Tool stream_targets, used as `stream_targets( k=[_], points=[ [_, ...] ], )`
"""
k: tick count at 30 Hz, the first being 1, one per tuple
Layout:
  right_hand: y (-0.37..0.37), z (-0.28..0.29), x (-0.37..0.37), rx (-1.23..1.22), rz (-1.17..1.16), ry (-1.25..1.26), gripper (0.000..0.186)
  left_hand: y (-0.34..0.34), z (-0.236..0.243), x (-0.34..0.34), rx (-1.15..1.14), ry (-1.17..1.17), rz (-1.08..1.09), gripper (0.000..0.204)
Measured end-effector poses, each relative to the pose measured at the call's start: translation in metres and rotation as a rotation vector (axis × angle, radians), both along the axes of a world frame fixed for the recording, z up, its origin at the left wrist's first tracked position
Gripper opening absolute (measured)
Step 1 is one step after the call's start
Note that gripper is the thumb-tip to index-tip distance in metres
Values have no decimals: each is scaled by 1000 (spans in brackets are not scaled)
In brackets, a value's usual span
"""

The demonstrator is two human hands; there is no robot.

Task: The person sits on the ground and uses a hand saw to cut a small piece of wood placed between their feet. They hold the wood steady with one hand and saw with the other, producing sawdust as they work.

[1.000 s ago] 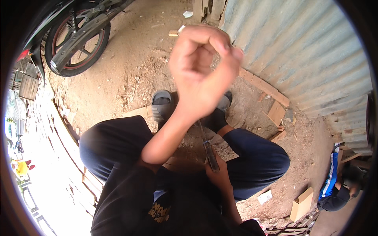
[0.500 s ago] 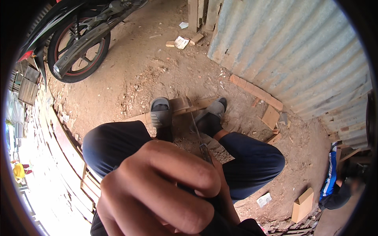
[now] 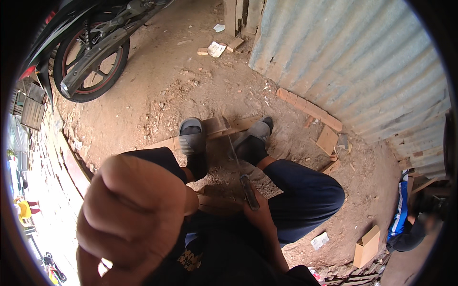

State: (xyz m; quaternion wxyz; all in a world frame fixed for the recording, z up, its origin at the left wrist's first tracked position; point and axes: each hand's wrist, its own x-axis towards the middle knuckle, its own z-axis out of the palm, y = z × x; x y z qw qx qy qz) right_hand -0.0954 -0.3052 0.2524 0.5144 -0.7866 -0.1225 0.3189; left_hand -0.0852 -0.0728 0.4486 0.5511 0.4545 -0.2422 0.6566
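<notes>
Raised close in front of me at lower left, my left hand (image 3: 133, 209) is large in view with its fingers curled closed. Whatever may be inside them is hidden. My right hand (image 3: 260, 207) grips the dark handle of a hand saw (image 3: 248, 193), beside my right thigh. Its thin blade points away from me, reaching down between my feet to a wooden piece (image 3: 215, 125) on the ground; teeth cannot be made out. My feet, in grey slide sandals (image 3: 192, 138) and dark socks, rest at that wood, one on each side of the blade.
A motorcycle (image 3: 90, 71) stands at far left. Corrugated metal sheeting (image 3: 343, 62) lines the right, with a row of bricks (image 3: 310, 110) along its foot. A cardboard box (image 3: 367, 247) lies at lower right, near another person (image 3: 405, 233). Wood scraps and paper litter the dirt.
My left hand has moved left and curled tighter, uncovering my right hand and the saw's handle. The right hand keeps its hold on the saw. The view has shifted slightly.
</notes>
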Motion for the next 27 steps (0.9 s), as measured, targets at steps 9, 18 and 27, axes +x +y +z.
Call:
stream_targets(
  k=[9,18,27],
  points=[
    [8,10,3,-2,5,-18,56,65,-62,94,-409,235,117,49],
    [25,16,-3,-10,-39,89,59,92,-341,164,-83,1484,637,16],
    [19,17,5,-58,-25,82,66,89,-435,146,126,1832,798,27]
  ],
)
